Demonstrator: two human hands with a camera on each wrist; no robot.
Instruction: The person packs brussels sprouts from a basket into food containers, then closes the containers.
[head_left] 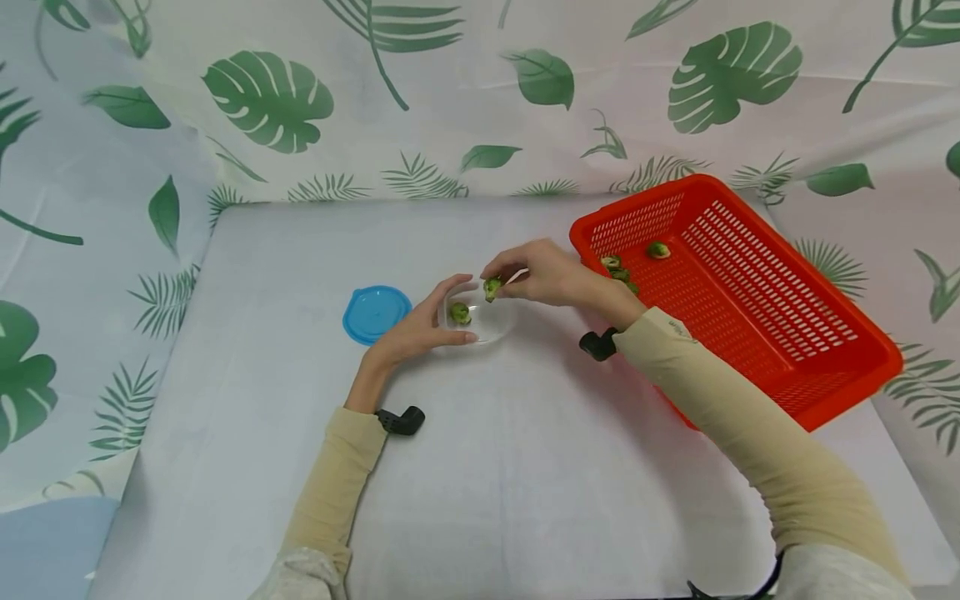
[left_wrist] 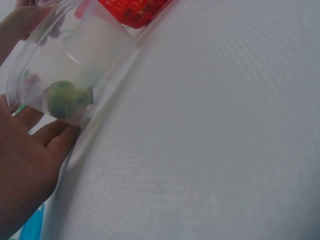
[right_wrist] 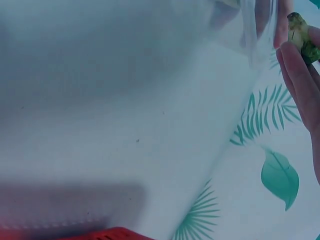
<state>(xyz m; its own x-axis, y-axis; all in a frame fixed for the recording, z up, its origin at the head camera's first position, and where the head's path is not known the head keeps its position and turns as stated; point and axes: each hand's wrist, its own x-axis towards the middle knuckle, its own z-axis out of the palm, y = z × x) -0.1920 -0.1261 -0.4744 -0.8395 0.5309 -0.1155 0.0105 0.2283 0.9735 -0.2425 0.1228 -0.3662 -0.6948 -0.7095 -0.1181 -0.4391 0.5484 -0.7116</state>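
Observation:
In the head view my left hand [head_left: 420,327] grips a clear plastic container [head_left: 491,332] from its left side, thumb near the front and fingers behind. One Brussels sprout [left_wrist: 64,100] lies inside it, seen through the wall in the left wrist view. My right hand [head_left: 546,273] pinches another Brussels sprout [head_left: 492,288] between thumb and fingers, just above the container's opening. The right wrist view shows this pinched sprout [right_wrist: 302,40] with its cut stem end up. A round blue lid [head_left: 377,314] lies on the table left of the container.
A large red plastic basket [head_left: 750,312] stands on the right with several sprouts in its left end, among them a lone sprout [head_left: 657,250]. My right forearm passes over its near-left edge. White cloth covers the table [head_left: 480,500]; a leaf-print curtain [head_left: 450,108] hangs behind.

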